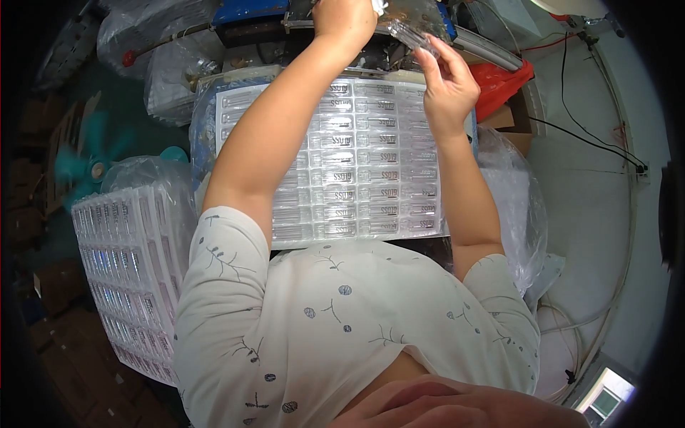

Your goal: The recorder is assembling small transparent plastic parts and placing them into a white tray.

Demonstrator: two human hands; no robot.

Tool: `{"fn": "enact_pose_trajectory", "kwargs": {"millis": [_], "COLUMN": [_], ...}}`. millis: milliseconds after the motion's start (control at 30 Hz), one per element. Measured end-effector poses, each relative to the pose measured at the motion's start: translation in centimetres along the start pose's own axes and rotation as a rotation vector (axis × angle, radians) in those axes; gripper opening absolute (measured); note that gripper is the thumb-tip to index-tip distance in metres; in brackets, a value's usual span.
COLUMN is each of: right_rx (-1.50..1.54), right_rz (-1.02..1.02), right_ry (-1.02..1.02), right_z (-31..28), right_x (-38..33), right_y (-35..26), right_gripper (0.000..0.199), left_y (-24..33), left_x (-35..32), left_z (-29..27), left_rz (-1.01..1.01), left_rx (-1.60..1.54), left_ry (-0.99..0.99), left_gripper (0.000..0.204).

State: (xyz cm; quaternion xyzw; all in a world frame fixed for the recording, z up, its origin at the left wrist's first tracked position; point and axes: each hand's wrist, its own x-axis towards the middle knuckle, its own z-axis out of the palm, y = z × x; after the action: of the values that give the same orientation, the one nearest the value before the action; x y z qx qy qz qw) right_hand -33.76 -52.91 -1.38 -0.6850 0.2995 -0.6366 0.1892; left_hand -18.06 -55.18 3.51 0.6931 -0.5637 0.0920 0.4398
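At the top edge my left hand [346, 16] is partly cut off by the frame. Its fingers look curled, and a small white scrap [380, 7] shows beside them; what they hold cannot be made out. My right hand [449, 89] is closed, pinching a clear plastic tube [408, 34] between thumb and fingers. The tube tilts up and to the left, its far end close to my left hand over a dark machine bed [417, 16]. Below both hands lies a white tray [303, 232] with rows of clear tubes [339, 176] printed in dark lettering.
More filled trays [121, 264] stand stacked at the left, beside a teal fan [96, 170]. A red plastic bag [503, 85] and a cardboard box [519, 121] sit at the right, near clear plastic wrapping [510, 192]. Cables [585, 135] run along the wall.
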Motion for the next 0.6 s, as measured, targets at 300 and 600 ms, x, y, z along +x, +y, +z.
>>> {"fn": "enact_pose_trajectory", "kwargs": {"millis": [300, 600], "right_rx": [-0.467, -0.266], "right_rz": [-0.598, -0.377], "right_ry": [-0.087, -0.162], "right_z": [5.9, 8.6], "right_x": [6.5, 6.8], "right_y": [-0.7, 1.9], "right_gripper": [0.024, 0.02], "left_y": [-5.1, -17.1], "left_x": [-5.3, -11.2], "left_z": [-5.0, -10.1], "left_rz": [-0.014, -0.284], "left_rx": [-0.236, -0.335], "left_ry": [0.043, -0.182], "left_gripper": [0.035, 0.025]}}
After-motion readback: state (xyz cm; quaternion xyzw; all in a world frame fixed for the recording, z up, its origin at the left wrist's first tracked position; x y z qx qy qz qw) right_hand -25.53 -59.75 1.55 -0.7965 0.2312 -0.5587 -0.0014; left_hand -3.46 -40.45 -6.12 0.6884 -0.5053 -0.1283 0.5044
